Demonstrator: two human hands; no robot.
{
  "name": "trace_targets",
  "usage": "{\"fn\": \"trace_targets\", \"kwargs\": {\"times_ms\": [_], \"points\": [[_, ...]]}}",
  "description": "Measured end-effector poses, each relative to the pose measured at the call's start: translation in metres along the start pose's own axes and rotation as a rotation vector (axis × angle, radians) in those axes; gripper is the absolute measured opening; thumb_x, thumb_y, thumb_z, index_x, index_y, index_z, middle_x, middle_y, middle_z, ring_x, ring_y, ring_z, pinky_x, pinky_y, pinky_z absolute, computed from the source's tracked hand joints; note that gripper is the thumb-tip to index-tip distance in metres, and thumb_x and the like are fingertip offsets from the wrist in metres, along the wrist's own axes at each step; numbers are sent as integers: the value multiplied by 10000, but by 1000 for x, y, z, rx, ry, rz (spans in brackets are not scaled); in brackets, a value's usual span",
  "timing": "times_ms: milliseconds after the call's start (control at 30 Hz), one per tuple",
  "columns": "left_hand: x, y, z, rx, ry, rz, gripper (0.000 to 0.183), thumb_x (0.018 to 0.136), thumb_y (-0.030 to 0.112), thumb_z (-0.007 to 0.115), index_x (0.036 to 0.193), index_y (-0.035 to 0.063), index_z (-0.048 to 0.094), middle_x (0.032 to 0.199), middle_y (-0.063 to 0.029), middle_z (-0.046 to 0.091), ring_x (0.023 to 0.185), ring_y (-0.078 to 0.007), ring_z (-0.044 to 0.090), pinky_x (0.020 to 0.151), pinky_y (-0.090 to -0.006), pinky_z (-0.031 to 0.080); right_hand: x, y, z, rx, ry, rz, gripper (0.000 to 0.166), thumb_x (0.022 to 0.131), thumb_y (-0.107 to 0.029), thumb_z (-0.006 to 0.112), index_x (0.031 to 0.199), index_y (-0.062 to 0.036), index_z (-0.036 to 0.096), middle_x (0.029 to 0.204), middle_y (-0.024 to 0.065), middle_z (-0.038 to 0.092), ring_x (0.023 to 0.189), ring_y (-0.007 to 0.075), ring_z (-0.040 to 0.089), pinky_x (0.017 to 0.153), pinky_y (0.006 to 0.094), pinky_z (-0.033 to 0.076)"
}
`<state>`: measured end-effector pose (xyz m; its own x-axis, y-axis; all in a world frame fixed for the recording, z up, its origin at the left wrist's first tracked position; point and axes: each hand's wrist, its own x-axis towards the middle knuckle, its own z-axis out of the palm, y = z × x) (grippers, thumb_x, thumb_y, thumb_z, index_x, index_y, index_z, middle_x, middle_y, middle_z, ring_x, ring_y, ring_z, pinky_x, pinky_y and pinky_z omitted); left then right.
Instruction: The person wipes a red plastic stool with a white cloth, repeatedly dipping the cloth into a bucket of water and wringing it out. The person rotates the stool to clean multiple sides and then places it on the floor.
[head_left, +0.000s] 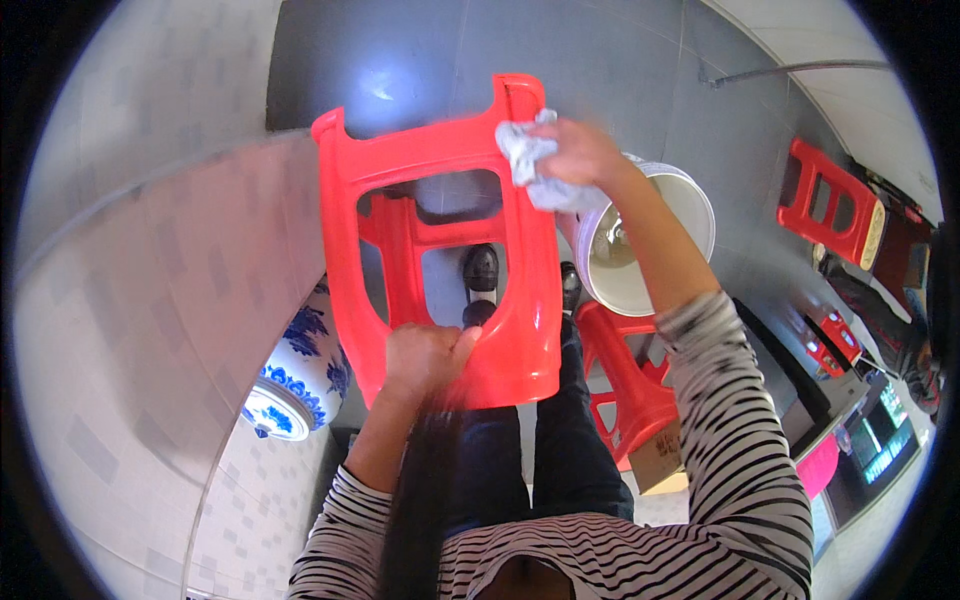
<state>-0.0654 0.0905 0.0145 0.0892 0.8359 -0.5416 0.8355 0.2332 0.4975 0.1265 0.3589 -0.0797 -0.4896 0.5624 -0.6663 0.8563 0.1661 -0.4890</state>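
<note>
A red plastic stool (450, 150) is held up in front of me, its legs pointing away towards the top of the view. My left hand (427, 356) grips its side near the seat end, the thumb lying on the red plastic. In my right hand (581, 154) is a crumpled pale cloth (529, 161), which lies against the upper part of the stool's right leg. The right hand is slightly blurred. Beyond my right forearm a white bucket (701, 217) holds some cloudy liquid.
A second red stool (630, 382) and a cardboard box (660, 457) are by my right leg. Further right stands another red stool (832, 202). A blue-and-white lidded porcelain jar (300, 375) stands at the left, beside a tiled wall (172, 300).
</note>
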Motion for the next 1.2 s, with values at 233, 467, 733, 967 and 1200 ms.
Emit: {"fn": "trace_targets", "kwargs": {"times_ms": [233, 467, 733, 967, 1200], "points": [[4, 5, 2, -109, 17, 66, 463, 893, 386, 590, 538, 90, 589, 526, -138, 562, 475, -329, 577, 463, -440, 440, -2, -14, 26, -5, 499, -94, 549, 756, -406, 689, 1264, -213, 611, 1194, 165, 546, 1058, 357, 594, 884, 423, 501], [-1, -2, 8, -112, 91, 68, 461, 871, 365, 617, 519, 77, 546, 519, -136, 545, 465, -336, 553, 457, -442, 413, 112, -41, 19, -312, 346, 196, 438, 845, -407, 607, 1234, -206, 604, 1265, 144, 508, 1084, 329, 601, 888, 446, 515], [-52, -58, 41, -44, 57, -5, 422, 888, 343, 594, 569, 69, 566, 547, -150, 559, 509, -345, 575, 505, -454, 439, 103, 79, -7, -255, 347, 483, 457, 827, -420, 622, 1197, -154, 636, 1208, 156, 628, 1078, 324, 628, 921, 418, 495], [-18, -14, -2, -101, -37, -28, 436, 901, 344, 573, 556, 76, 568, 547, -133, 568, 504, -348, 575, 486, -460, 433, -14, 5, -9, 865, 637, 220, 642, 847, -349, 668, 1389, -77, 460, 1253, 228, 583, 1183, 324, 560, 975, 424, 441], [-9, -9, 9, -121, -4, 38, 456, 898, 366, 574, 545, 79, 567, 551, -139, 573, 501, -342, 578, 488, -457, 436, 46, -53, 44, -248, 488, 7, 457, 866, -362, 619, 1291, -212, 544, 1284, 210, 450, 1186, 356, 493, 960, 451, 464]]}}
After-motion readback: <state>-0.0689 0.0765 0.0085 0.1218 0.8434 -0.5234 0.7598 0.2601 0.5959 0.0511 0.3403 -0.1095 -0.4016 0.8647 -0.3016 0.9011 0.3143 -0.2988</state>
